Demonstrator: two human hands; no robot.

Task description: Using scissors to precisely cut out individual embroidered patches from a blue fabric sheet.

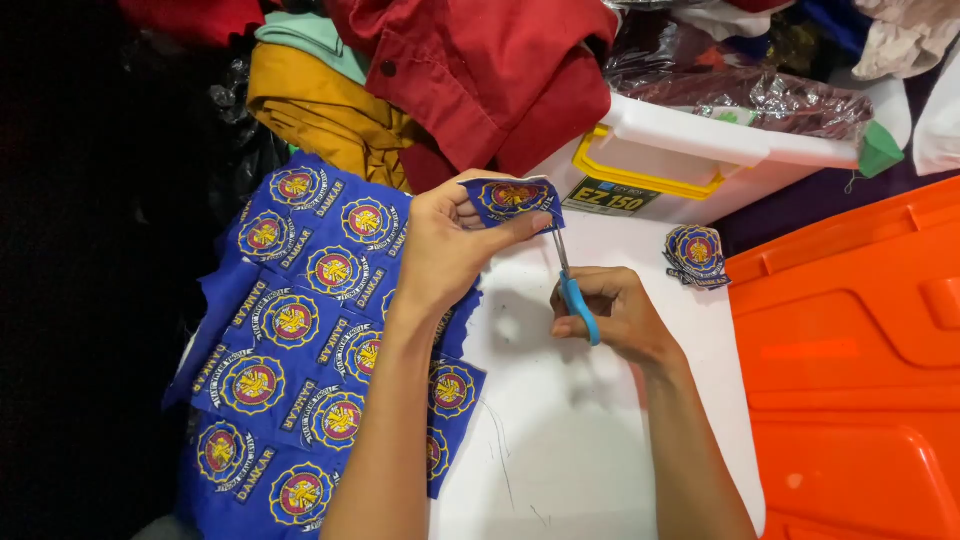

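Seen from above, looking down at 2 bare hands over a white lid [590,440]. Left hand [445,245] pinching a small blue embroidered patch [512,198] between thumb and fingers, lifted just above the lid's far edge; round badge in red, yellow and white stitched at its middle, edges ragged. Right hand [610,312] closed around blue-handled scissors [572,290], thin blades pointing up to the patch's lower edge. Left of the forearm, a large blue cloth sheet [290,340] carrying rows of the same round badges, uncut. Small stack of trimmed patches [697,255] lying near the lid's right edge. Beyond the hands, a white storage box [690,150] with a yellow handle. Orange plastic lid [850,370] at the right. Red [480,70] and mustard [320,110] garments heaped at the back, crumpled clear plastic beside them. Dark surroundings on the left
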